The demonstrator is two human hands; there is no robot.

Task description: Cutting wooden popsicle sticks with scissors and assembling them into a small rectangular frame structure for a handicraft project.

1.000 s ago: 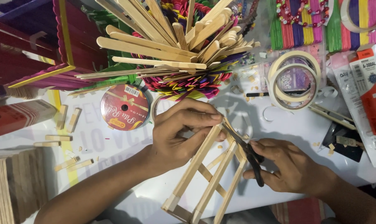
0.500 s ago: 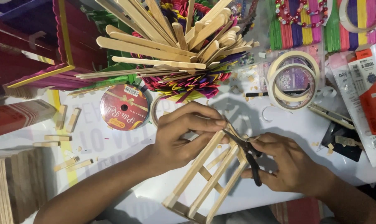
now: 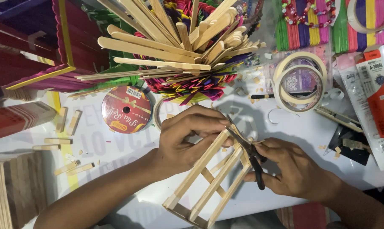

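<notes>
Sticks fill the middle of your view: a small frame (image 3: 209,182) of plain wooden craft sticks, long rails joined by short cross pieces, lies tilted across the white bench (image 3: 285,131), its low end toward you and its top end up between your hands. Your left hand (image 3: 187,138) closes on that top end, fingers curled over the nearest rail and thumb underneath. Your right hand (image 3: 291,171) grips black scissors (image 3: 247,150) by the handles, fingers through the loops. The blades point up and left and meet the frame's top end, just beside your left fingertips; you cannot tell from here whether they are shut or a little apart.

Behind your hands a heap of plain sticks (image 3: 175,46) juts out over a bundle of coloured ones (image 3: 187,85). Left of it stands a box-like build of purple and red sticks (image 3: 35,46) with a yellow edge. A red ribbon spool (image 3: 126,109) lies flat near your left hand. Short offcuts (image 3: 67,121) are scattered on the left of the bench. Two rolls of tape (image 3: 300,82) sit stacked to the right, well apart from the frame, and beyond them lies a glue pack (image 3: 376,101). More coloured sticks (image 3: 315,25) line the top right.
</notes>
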